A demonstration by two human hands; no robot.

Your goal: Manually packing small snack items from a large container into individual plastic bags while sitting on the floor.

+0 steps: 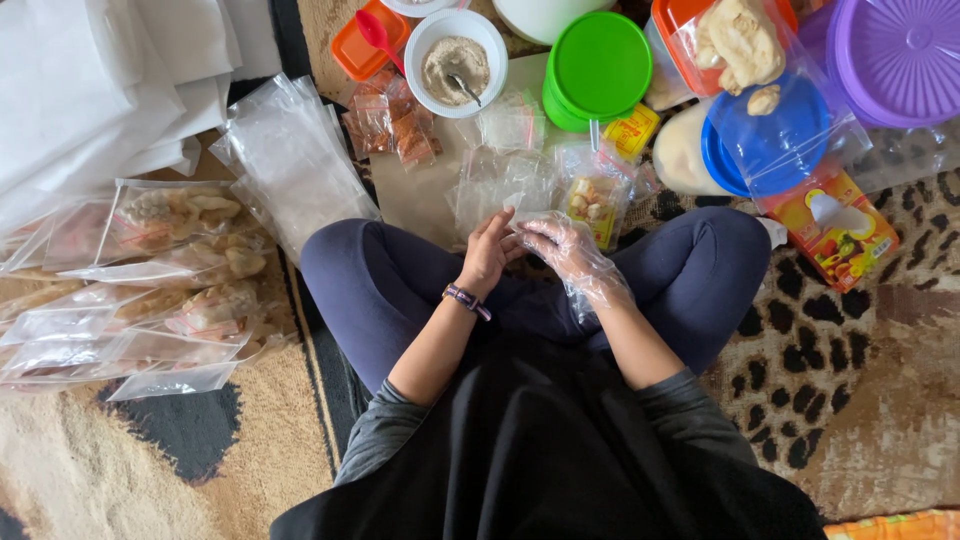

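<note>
Left hand (487, 252) is bare, fingers loosely curled, fingertips touching the cuff side of the plastic glove (578, 262) on the right hand (565, 250); whether it pinches the film I cannot tell. Right hand sits inside the glove, fingers half open and spread, gripping nothing visible. Both hands meet over the lap, between the crossed knees, person seated on the floor.

Glove: thin clear film, crinkled, loose, glossy highlights. Long axis runs from the fingertips at upper left to the cuff at lower right, along the forearm; fingertips point toward the left hand. Cuff ends bunched just past the wrist.

Left wrist carries a narrow purple bracelet (467, 300).

Just ahead of the hands: small clear bags (505, 180), flat and empty-looking, lying on a brown sheet, plus one bag with yellow contents (593, 200). Beyond them a round white bowl (456, 62) of beige powder with a spoon in it, and a round green lid (601, 62) on a green tub. Left side: stack of filled flat bags (175, 270) on a patterned carpet (850, 380), soft pile, leopard spots at right.
</note>
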